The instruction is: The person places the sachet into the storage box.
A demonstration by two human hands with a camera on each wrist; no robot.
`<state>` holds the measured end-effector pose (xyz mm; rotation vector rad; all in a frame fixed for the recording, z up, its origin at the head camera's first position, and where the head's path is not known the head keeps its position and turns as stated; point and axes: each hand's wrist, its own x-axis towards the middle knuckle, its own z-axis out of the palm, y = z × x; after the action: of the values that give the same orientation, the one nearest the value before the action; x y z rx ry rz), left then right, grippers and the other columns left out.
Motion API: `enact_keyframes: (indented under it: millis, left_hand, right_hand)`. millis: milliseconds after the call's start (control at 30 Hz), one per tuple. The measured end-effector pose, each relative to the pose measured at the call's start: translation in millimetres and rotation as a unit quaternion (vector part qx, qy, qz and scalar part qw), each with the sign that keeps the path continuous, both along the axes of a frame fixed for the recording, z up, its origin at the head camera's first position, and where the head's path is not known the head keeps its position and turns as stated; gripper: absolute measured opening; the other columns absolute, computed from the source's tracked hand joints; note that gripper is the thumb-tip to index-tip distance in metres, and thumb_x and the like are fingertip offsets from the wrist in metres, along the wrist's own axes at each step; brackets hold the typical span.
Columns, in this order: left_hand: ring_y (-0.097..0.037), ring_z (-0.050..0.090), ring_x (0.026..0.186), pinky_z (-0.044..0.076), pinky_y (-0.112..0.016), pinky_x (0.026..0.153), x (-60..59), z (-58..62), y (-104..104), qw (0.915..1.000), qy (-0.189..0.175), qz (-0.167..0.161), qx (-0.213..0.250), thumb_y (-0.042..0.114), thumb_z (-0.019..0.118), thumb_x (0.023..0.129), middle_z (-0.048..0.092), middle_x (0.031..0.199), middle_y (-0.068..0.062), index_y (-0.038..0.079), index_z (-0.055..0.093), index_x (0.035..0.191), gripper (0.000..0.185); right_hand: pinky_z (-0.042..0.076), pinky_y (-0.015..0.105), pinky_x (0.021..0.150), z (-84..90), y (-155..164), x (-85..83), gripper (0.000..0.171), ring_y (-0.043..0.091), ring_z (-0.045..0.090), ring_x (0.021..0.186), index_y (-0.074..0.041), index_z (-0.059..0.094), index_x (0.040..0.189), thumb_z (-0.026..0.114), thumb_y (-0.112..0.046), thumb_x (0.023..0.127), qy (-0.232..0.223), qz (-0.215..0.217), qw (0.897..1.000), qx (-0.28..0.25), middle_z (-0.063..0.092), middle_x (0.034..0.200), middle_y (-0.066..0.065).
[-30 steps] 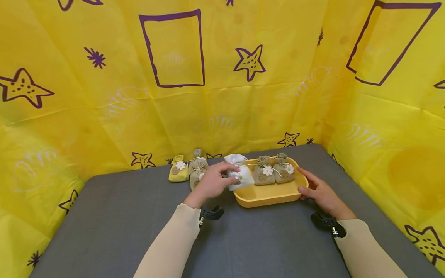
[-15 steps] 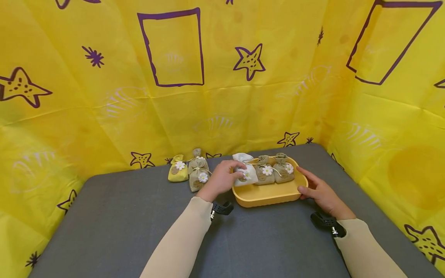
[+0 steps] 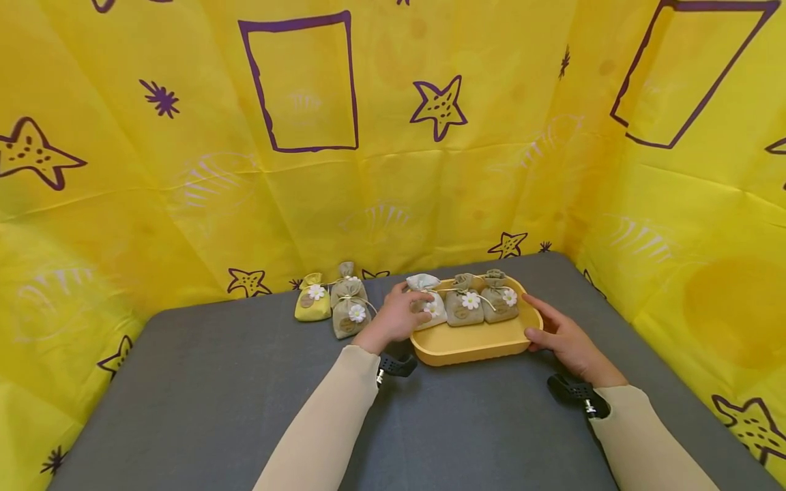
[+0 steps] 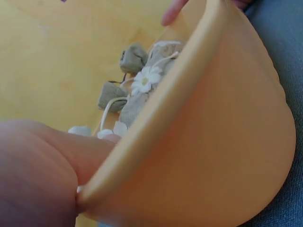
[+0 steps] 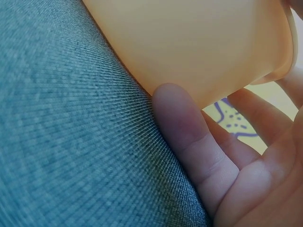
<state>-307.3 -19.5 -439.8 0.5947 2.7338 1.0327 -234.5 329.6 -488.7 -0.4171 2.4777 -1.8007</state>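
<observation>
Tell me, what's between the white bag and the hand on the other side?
Two tan bags in the tray sit between the white bag and right hand, head view.

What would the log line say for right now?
left hand: holds white sachet in tray | right hand: steadies tray

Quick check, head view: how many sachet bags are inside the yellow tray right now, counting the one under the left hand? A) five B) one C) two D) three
D: the yellow tray holds the white sachet gripped by the left hand, plus two tan sachets beside it; three more bags sit outside on the table, to the left.
</observation>
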Motion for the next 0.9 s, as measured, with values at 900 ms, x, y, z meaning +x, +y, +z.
enact_keyframes:
  millis: [900]
  left_hand:
    - [-0.032, 0.001, 0.149, 0.008, -0.059, 0.114, 46.6, -1.0, -43, 0.9811, -0.124, -0.053, 0.139, 0.048, 0.042, 0.105, 0.005, 0.165, -0.013, 0.030, 0.021, 0.160, 0.062]
  right_hand:
    - [0.055, 0.034, 0.075, -0.6, 1, -0.7, 0.067, 0.026, 0.061, 0.094, -0.014, 0.028, 0.159, 0.060, -0.010, 0.100, -0.010, -0.003, 1.000, -0.008, 0.026, 0.156, 0.022]
